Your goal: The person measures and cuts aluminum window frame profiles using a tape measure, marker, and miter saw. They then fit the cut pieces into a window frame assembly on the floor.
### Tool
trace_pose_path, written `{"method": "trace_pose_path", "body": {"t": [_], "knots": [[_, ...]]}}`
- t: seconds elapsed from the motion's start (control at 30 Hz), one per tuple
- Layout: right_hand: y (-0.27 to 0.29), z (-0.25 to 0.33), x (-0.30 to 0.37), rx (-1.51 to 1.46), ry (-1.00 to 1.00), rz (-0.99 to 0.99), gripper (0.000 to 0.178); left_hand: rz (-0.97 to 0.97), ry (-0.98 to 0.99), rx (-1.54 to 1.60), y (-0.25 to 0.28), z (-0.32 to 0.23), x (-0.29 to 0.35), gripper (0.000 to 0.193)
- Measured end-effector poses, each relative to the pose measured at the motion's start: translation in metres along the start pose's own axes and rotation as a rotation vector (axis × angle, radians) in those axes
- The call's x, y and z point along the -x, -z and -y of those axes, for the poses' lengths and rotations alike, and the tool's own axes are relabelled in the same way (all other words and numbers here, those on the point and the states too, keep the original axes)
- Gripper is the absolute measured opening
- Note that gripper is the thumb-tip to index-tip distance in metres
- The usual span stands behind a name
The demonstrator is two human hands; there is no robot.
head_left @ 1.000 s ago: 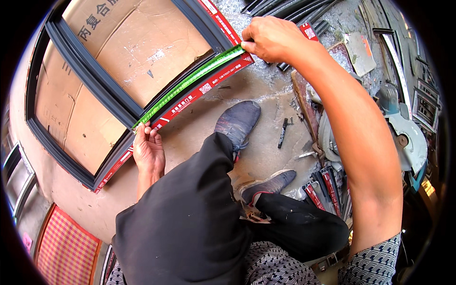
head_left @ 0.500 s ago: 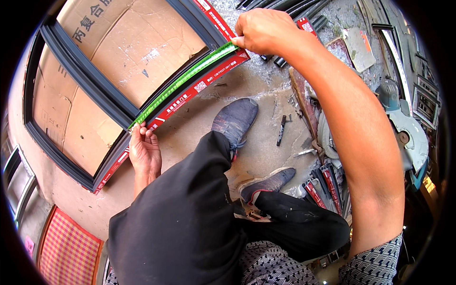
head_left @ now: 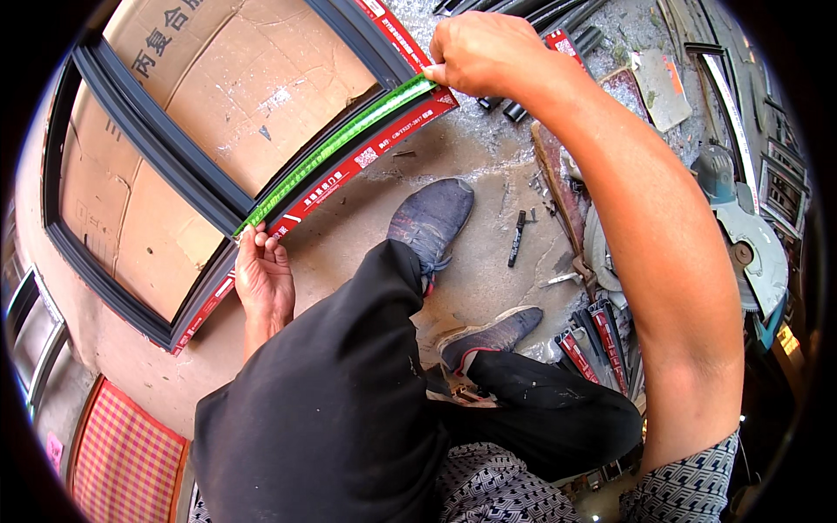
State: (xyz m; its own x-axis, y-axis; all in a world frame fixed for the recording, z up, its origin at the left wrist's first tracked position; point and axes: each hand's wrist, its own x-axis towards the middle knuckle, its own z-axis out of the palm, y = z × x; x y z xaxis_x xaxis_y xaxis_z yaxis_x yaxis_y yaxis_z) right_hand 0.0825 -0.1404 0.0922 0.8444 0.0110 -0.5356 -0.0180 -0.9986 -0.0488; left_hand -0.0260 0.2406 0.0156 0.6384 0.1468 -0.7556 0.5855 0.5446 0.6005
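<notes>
A green tape measure (head_left: 344, 137) is stretched along the near rail of a dark grey window frame (head_left: 166, 144), above the rail's red printed film. At the crossbar joint, my left hand (head_left: 266, 275) pinches one end of the tape between thumb and fingertips, its other fingers loosely curled. My right hand (head_left: 484, 54) is closed at the frame's far right corner, its thumb pressed on the tape's other end. What lies inside that fist is hidden.
Brown cardboard (head_left: 279, 78) lies under the frame. On the floor are a black marker (head_left: 517, 238) and film-covered profile offcuts (head_left: 606, 340). A cutting saw (head_left: 741, 248) stands at right, dark profiles (head_left: 540, 17) lie beyond my right hand, and a checked red seat (head_left: 126, 453) is lower left.
The tape has tilted slightly, and its face catches the light more brightly. Both hands stay at practically the same places on it.
</notes>
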Motion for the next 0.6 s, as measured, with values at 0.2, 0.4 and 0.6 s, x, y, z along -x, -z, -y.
{"method": "trace_pose_path", "body": {"t": [0.2,0.4,0.6], "knots": [[-0.001,-0.001,-0.001,0.002,-0.002,-0.022,0.032,0.01,0.007,0.013,0.0,-0.001,0.0,0.016],[0.0,0.0,0.0,-0.01,0.01,-0.014,0.031,0.006,0.001,0.007,0.001,-0.001,0.0,0.015],[-0.012,-0.006,-0.003,-0.022,0.024,-0.104,0.03,0.053,0.004,0.036,0.005,-0.001,0.0,0.021]]}}
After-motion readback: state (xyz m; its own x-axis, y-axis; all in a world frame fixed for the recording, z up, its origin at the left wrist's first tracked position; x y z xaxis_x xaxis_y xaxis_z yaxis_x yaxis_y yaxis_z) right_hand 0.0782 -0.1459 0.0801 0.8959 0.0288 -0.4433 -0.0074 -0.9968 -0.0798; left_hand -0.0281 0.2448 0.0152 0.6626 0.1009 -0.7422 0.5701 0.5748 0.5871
